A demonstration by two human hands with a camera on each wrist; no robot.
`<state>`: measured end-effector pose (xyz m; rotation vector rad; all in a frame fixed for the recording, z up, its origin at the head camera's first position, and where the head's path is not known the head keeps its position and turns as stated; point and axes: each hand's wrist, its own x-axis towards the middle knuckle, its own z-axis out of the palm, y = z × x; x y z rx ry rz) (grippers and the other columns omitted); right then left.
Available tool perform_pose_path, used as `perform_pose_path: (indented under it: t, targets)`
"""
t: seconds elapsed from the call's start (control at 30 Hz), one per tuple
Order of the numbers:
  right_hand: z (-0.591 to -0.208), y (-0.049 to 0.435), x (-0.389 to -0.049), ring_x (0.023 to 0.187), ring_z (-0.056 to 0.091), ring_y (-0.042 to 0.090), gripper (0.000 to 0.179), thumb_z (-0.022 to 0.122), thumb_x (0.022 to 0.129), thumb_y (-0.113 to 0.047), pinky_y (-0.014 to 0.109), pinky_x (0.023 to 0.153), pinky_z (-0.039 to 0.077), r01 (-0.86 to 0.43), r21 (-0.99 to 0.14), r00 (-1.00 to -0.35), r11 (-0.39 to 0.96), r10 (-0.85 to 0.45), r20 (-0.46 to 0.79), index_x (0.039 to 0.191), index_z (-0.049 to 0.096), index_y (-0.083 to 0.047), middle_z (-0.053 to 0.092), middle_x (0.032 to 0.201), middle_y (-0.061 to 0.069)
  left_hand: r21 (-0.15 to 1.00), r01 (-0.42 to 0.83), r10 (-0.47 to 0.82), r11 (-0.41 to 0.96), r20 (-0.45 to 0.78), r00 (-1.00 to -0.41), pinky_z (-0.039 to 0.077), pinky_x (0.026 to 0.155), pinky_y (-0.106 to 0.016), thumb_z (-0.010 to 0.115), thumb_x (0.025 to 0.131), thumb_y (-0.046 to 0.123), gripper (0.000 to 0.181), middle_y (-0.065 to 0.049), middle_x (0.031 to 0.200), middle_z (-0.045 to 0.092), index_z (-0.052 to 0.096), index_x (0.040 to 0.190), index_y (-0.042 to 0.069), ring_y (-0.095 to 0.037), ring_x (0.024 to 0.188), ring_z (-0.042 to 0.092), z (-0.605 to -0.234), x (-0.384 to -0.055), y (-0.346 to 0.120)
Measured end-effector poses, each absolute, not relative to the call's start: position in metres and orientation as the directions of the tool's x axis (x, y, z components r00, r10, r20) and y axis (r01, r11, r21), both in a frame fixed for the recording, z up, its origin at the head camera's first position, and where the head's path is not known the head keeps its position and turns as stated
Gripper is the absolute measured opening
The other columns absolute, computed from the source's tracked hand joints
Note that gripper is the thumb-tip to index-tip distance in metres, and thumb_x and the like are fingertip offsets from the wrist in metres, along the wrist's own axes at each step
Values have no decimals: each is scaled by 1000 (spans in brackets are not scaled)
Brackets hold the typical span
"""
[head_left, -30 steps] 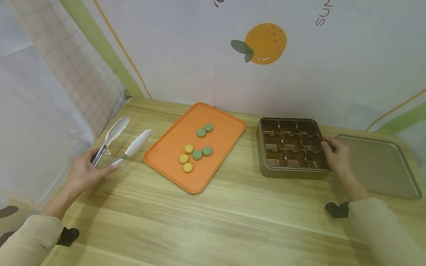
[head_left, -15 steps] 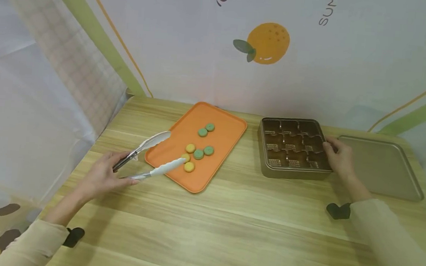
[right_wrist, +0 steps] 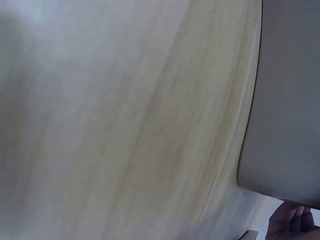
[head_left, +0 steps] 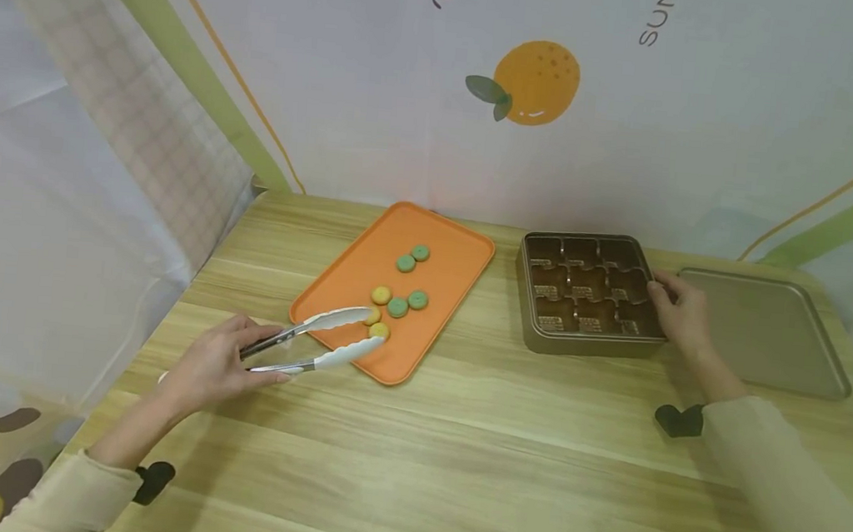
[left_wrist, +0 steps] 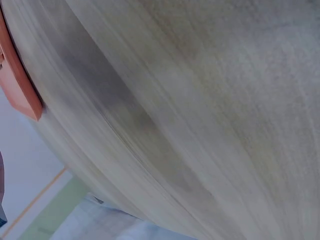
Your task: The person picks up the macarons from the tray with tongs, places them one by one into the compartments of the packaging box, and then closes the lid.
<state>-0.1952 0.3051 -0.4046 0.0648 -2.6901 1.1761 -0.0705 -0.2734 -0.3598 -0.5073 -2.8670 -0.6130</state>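
Observation:
My left hand [head_left: 217, 365] holds a pair of metal tongs [head_left: 293, 337] with white scalloped tips, spread apart. The tips reach over the near left corner of an orange tray [head_left: 447, 242], overlapping the yellow macarons [head_left: 381, 296] in the head view. Green macarons [head_left: 397, 307] lie beside them and farther back on the tray. My right hand [head_left: 682, 315] rests at the right side of a square bronze tin [head_left: 541, 342], thumb over its rim and fingers along the outer wall. A brown divided insert [head_left: 586, 283] with bare compartments sits in the tin.
A flat bronze lid [head_left: 767, 334] lies right of the tin, partly behind my right hand. The wooden table [head_left: 456, 469] meets a printed cloth backdrop [head_left: 380, 87] at the back and a hanging cloth at the left.
My left hand has carried the tongs rightward from the table's left side to over the tray's near left corner. My right hand and the tin have stayed in place.

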Motion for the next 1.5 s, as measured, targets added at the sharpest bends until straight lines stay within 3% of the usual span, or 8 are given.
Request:
perform_pose_path:
  t: [0.73,1.13,1.5]
  targets:
    - [-406,306,-196,71,37,-14,40,45,100,-18,3,61,34,-122,-710,-974,693,54,219,125,50,13,57,102,33,275,237,224,932,75,-972,36,54,-26,84,65,38,58,-4,82,59,70,109,3,-12,61,43,-350,-67,-256]
    - [-405,307,-195,77,38,-12,44,41,101,-22,1,65,33,-105,-723,-983,683,39,180,129,47,12,55,113,33,258,248,233,934,88,-968,35,51,-24,84,64,38,58,-3,78,58,70,108,3,-11,59,42,-351,-69,-249]
    - [-404,306,-195,88,47,9,45,41,101,-23,2,68,32,-89,-719,-985,689,45,166,129,47,12,52,121,33,250,231,224,940,59,-973,34,50,-26,82,67,40,57,-2,78,56,70,109,4,-12,59,40,-351,-69,-243]
